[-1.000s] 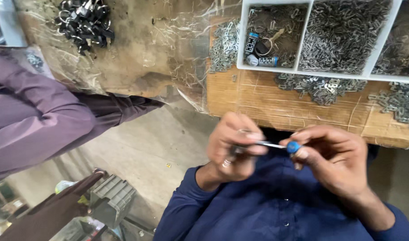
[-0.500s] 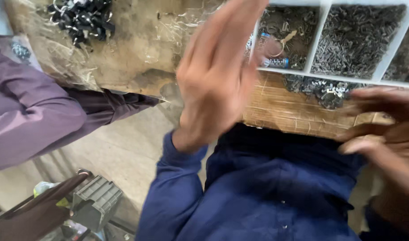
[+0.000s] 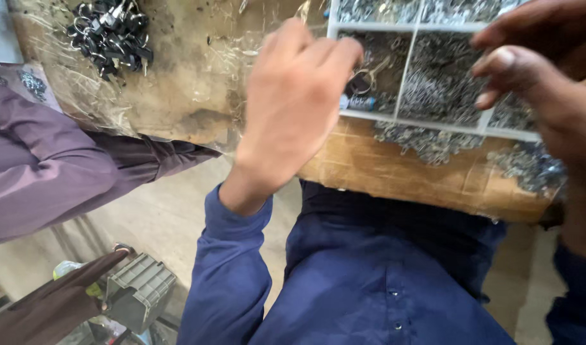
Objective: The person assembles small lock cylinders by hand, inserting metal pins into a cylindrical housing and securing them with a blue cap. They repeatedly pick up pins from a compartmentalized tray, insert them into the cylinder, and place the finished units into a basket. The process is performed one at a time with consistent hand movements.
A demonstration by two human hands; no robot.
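Plastic-covered wooden bench (image 3: 178,96) holds a white compartment tray (image 3: 405,118); concrete floor (image 3: 159,217) below.

Dark blue buttoned shirt (image 3: 382,281), long sleeves

Left hand (image 3: 293,108) reaches over the divided tray (image 3: 401,83).

The left hand (image 3: 290,108) is raised, back toward the camera, fingers together and stretched forward (blurred), its forearm in a blue sleeve. The right hand (image 3: 548,83) hovers with loosely curled fingers, its grip empty.
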